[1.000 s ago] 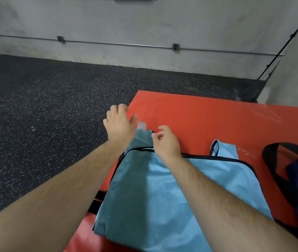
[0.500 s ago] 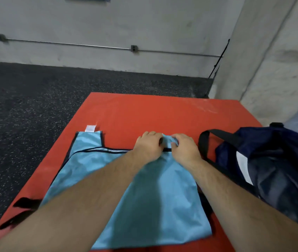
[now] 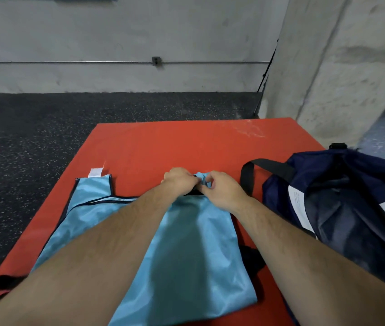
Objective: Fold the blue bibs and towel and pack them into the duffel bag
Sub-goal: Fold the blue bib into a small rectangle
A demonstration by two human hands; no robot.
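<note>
Left grip (image 3: 179, 182) and right grip (image 3: 224, 191), fingers curled, pinch the far strap of the glossy, black-edged blue bib (image 3: 198, 243) lying flat on the red mat (image 3: 186, 142)

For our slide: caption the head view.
On a mat, left hand and right hand pinch the strap of a bib, bag beside.

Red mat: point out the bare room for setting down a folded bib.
Bare: the far strip of the mat, beyond the bib and up to the floor. Crowded: the bib covers the near part, and the duffel bag fills the right edge.
</note>
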